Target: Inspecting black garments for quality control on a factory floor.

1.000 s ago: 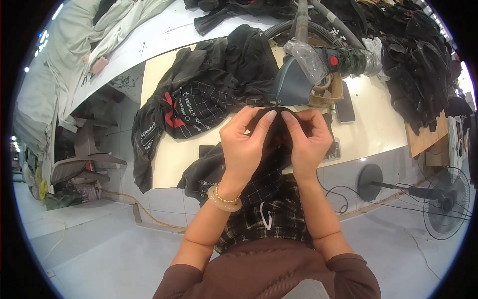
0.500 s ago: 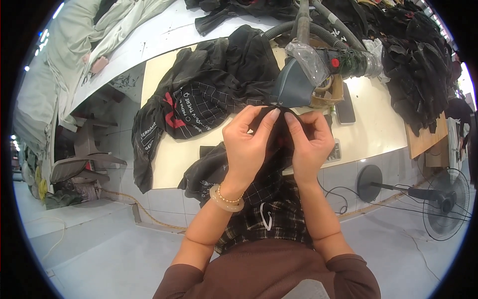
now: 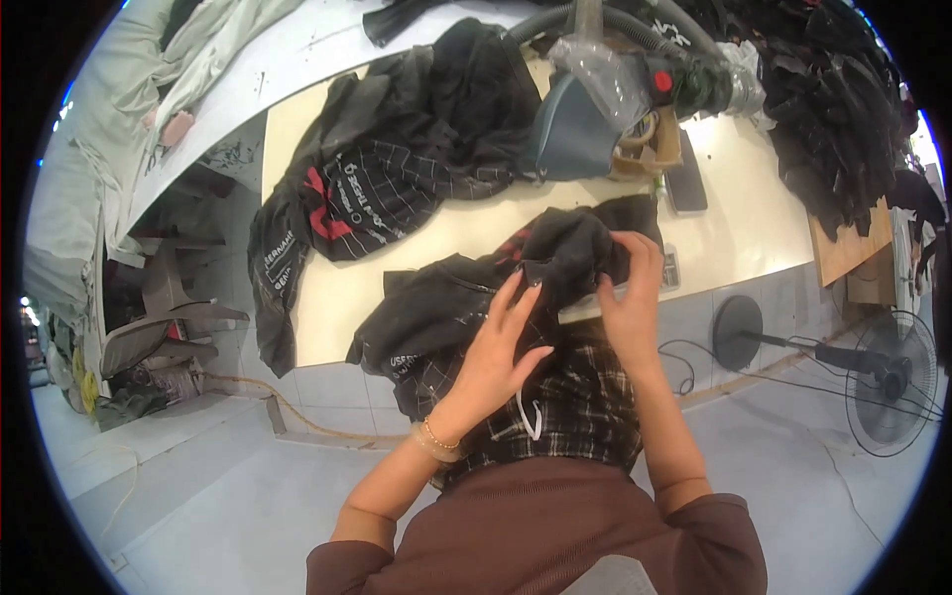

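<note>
Left hand (image 3: pixel 493 352) just below the centre of the frame: open, fingers spread, fingertips on soft, matte black cloth (image 3: pixel 567 248), thumb out to the side. Gold-coloured bracelet (image 3: pixel 432 432) and smooth, pale bangle (image 3: pixel 441 454) around its wrist. Right hand (image 3: pixel 633 302) right of centre: fingers bent, thumb tip against the cloth's right side; cannot tell whether pinching. Black cloth across the centre, bunched in rounded folds, white print and red patch showing, partly on the flat cream tabletop (image 3: pixel 446 233), partly over its lower edge. Just below, plaid trousers (image 3: pixel 595 397) with a looped white cord (image 3: pixel 531 421). Upper left of centre, a crumpled dark garment (image 3: pixel 436 109) with white grid lines. Upper centre, a smooth, wedge-shaped blue-grey casing (image 3: pixel 570 129) beside wrinkled clear plastic (image 3: pixel 600 84). Upper right, a rumpled heap of dark cloth (image 3: pixel 823 109); upper left, pale draped fabric (image 3: pixel 94 149). Right edge, a round fan (image 3: pixel 888 382) with wire guard.
</note>
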The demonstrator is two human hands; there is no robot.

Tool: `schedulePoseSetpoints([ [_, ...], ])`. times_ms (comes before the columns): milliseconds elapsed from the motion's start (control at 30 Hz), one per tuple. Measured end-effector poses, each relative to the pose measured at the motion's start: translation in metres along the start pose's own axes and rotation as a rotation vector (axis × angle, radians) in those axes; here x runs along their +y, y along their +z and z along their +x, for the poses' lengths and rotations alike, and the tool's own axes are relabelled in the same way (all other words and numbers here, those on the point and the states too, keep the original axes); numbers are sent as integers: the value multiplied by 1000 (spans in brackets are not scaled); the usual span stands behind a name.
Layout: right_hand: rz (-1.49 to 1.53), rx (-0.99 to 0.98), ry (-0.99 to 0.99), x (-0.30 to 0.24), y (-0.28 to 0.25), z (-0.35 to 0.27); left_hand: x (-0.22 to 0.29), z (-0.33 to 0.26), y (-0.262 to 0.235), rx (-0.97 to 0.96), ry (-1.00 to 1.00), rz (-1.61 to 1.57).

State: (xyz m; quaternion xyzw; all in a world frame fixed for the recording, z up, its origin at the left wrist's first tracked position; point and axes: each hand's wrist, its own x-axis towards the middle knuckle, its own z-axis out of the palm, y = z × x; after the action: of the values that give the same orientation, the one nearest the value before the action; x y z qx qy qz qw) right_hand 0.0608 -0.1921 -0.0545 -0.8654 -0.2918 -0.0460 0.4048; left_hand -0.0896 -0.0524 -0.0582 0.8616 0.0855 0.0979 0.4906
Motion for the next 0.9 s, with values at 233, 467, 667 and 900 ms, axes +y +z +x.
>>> schedulePoseSetpoints([
  [233, 264, 32, 261, 3, 0, -69, -17, -10, 20, 214, -99, -285],
  [467, 207, -130, 110, -27, 46, -49, -26, 35, 14, 239, -76, -24],
  [667, 344, -172, 251, -33, 39, -38, -15, 34, -15, 115, -4, 171],
  [900, 1433, -262, 563, -58, 18, -18, 11, 33, -57, 172, -306, -423],
])
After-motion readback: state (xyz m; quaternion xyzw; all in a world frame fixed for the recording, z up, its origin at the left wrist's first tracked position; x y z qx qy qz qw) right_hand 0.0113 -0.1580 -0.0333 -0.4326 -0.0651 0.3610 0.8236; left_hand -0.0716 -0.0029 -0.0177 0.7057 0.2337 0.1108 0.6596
